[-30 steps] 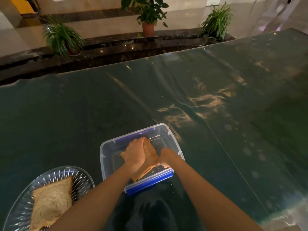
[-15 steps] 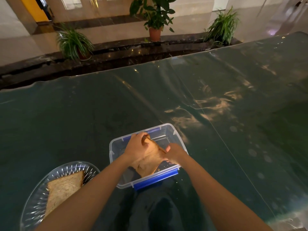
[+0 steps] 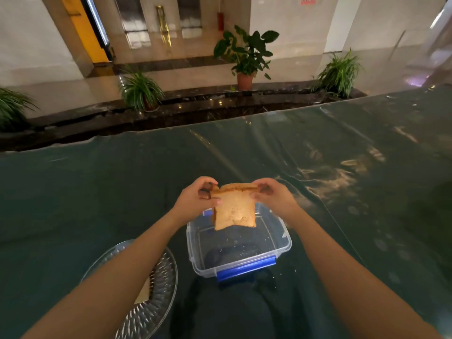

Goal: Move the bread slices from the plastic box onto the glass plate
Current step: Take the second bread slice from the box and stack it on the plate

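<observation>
A bread slice hangs upright in the air above the clear plastic box, which has a blue clip on its near side. My left hand pinches the slice's top left corner and my right hand pinches its top right corner. No bread shows inside the box, only crumbs. The ribbed glass plate lies at the lower left, mostly under my left forearm; a small part of another bread slice shows on it.
The dark green table is covered by a shiny plastic sheet and stretches far and right. Beyond its far edge is a dark stone ledge with potted plants.
Both hands have lifted the bread slice out of the box and now hold it upright above it. The view has tilted up, so the plate sits lower in the frame under my left arm.
</observation>
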`<state>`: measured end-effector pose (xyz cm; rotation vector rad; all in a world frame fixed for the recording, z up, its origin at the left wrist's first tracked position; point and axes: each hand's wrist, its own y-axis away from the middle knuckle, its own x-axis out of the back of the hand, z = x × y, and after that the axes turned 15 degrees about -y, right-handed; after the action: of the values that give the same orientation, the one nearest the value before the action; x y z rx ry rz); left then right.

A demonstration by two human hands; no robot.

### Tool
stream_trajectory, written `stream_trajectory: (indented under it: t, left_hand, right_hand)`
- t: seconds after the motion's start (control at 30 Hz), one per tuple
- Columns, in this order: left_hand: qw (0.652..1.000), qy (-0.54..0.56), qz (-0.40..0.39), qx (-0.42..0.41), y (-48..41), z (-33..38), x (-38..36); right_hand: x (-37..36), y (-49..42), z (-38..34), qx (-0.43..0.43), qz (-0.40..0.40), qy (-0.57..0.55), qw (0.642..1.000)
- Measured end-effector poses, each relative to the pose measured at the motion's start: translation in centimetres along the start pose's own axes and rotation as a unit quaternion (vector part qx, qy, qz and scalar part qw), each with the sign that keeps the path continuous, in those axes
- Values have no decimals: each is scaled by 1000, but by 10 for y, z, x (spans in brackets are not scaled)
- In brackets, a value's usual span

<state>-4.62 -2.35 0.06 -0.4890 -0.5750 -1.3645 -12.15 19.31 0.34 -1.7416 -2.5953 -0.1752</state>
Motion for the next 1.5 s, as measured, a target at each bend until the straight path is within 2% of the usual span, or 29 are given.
stream_trajectory:
  t: [0.13,0.27,0.57,0.87,0.97,1.17,1.5]
  left_hand:
    - [998,-24,48,-34,8,13,32]
    - [994,-54,92,-34,22,16,65]
    - [984,-13,169,54,71,-24,130]
    - [975,-27,198,97,132,-75,184]
    - [973,-38,202,107,140,-86,185]
    - [978,11,156,135,171,-130,184]
    - [969,6,80,233,196,-188,135]
  right_hand:
    - [-11,-5,-31,55,-38,-29,997]
    - [-33,-15,-54,93,-71,-21,993]
    - [-123,-16,-73,132,-150,5,980]
    - [-222,13,-74,88,-170,-36,981]
    - [-233,22,-66,71,-168,-57,982]
    - [-274,55,-29,16,-129,-84,988]
    - [-295,96,48,-118,-29,-47,992]
